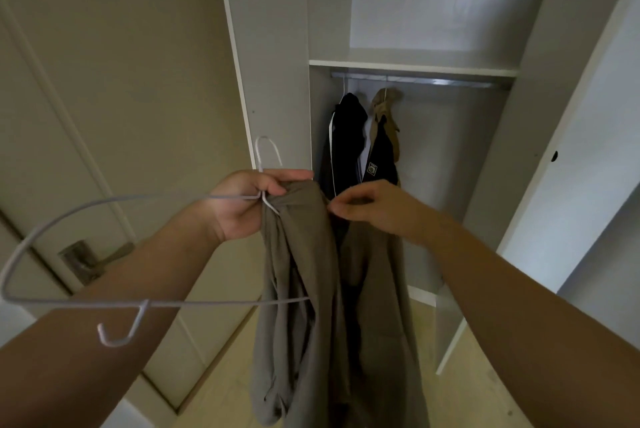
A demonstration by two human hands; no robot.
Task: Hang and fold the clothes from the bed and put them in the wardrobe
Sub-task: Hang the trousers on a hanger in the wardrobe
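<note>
Grips the wire hanger (225, 198) neck and the taupe garment (304, 289) top in curled left hand (249, 202) fingers; pinches the cloth's edge at 3 o'clock between right hand (374, 209) fingertips. Holds the garment at centre, with the open wardrobe (415, 62) at 12 o'clock.

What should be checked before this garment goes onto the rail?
1. Left hand grips the hanger at its neck: ok.
2. Right hand pinches the garment: ok.
3. Garment spread over both hanger shoulders: not ok, it hangs bunched at one end.
4. Wardrobe open: ok.
5. Free room on the rail right of the hung clothes: ok.
6. Garment fastened: cannot tell.
</note>
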